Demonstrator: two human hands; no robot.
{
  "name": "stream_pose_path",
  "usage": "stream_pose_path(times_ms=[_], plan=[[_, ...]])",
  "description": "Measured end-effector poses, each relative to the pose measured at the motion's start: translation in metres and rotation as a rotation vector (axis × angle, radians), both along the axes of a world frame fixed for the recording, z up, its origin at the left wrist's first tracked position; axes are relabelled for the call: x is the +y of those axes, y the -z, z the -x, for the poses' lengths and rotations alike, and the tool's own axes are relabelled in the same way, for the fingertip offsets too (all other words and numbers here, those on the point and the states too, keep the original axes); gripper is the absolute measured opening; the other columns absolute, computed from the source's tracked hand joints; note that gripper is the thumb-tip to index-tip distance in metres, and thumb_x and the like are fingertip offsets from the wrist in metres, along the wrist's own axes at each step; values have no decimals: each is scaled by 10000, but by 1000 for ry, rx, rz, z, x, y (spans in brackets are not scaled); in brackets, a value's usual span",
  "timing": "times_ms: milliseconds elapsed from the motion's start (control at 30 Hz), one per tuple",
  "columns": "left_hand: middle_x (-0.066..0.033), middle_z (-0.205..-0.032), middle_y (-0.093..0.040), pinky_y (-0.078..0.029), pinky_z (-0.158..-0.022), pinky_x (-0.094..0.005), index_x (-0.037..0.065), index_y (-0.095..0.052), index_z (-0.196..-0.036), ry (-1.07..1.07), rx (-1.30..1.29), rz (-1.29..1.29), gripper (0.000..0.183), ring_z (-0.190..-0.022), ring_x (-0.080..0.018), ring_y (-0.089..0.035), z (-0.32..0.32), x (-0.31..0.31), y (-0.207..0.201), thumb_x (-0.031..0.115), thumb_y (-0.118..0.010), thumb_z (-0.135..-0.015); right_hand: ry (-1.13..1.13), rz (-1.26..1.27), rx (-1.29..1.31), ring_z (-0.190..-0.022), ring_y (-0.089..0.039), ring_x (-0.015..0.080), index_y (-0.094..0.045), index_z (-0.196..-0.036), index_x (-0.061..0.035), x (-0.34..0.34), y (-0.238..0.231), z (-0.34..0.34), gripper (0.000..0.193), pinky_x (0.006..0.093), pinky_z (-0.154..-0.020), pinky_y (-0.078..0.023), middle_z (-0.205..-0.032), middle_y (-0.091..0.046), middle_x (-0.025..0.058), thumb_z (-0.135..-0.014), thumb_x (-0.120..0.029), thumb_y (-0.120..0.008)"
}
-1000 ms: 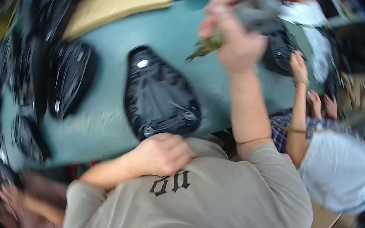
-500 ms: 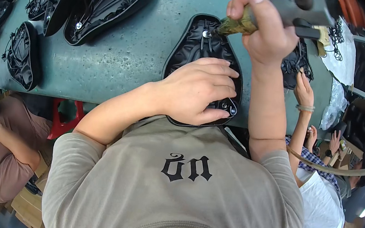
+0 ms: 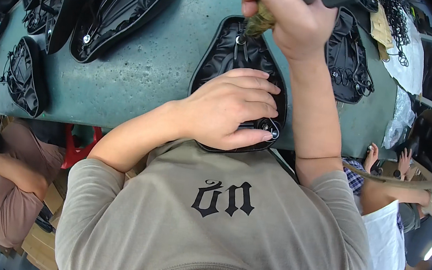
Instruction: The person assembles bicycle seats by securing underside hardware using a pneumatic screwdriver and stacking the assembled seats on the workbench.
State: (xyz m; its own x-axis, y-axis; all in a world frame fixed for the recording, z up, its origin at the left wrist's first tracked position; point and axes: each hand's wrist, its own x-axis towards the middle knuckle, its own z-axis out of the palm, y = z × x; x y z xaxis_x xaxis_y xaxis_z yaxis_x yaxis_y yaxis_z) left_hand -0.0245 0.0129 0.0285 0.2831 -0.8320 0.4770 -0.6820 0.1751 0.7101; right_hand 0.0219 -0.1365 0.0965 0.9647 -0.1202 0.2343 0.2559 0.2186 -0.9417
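Observation:
An upturned black bicycle saddle (image 3: pixel 218 54) lies before me, narrower end away from me, its hollow underside with gathered black lining facing up. A round metal fastener (image 3: pixel 240 40) shows near its far end. My left hand (image 3: pixel 233 105) lies flat across the saddle's near half, fingers stretched out, hiding much of it. Above the far end, my right hand (image 3: pixel 302 24) is wrapped round a grey handheld power tool (image 3: pixel 262 22), whose front is bound in yellowish-green tape. The tool's tip is down beside the fastener; I cannot tell whether they touch.
More upturned black saddles (image 3: pixel 128 13) crowd the far left of the green table (image 3: pixel 140 93), with a smaller one (image 3: pixel 26 76) nearer. Another saddle (image 3: pixel 348 59) lies right of my forearm. A hose (image 3: pixel 399 181) crosses at right. Co-workers sit at both sides; a red stool (image 3: pixel 79 145) stands left.
My right hand and the tool have moved left and slightly away from me. My left hand stays on the saddle. At the right, a co-worker's hand has left the other saddle and drawn back.

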Motion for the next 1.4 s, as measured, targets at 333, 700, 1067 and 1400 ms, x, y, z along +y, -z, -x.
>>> stream_pose_path(times_ms=[333,700,1067,1400], plan=[[-194,-1073,-688,-520,-958,-457,0,-680,-1012,77,17,-72,246,-1068,-384,-659,-29,-8,7,220,-723,-910,33,116,-139,-657,-668,117,-654,-1064,-9,3,16,-1,289,288,-585,-561,-910,-734,87,-794,-36,-753],[-117,-836,-604,-492,-657,-380,21,-624,-894,-625,116,-62,192,-728,-292,-601,-27,-8,22,180,-734,-896,-107,-42,-479,-800,-601,235,-553,-1349,29,-107,-35,119,440,438,-781,-478,-1168,-614,217,-954,-146,-465],[-102,-755,-603,-486,-635,-391,32,-660,-845,-667,41,-123,196,-694,-292,-603,-24,4,29,208,-703,-920,132,-72,-154,-623,-627,198,-470,-1274,15,-43,3,86,399,318,-590,-543,-1019,-617,197,-907,-18,-624],[-128,-779,-617,-505,-694,-416,14,-642,-839,-640,9,-21,236,-750,-333,-624,-28,-2,36,209,-646,-971,-153,0,-310,-720,-617,257,-568,-1212,56,-82,25,48,305,456,-706,-506,-1062,-639,251,-929,-28,-489]])
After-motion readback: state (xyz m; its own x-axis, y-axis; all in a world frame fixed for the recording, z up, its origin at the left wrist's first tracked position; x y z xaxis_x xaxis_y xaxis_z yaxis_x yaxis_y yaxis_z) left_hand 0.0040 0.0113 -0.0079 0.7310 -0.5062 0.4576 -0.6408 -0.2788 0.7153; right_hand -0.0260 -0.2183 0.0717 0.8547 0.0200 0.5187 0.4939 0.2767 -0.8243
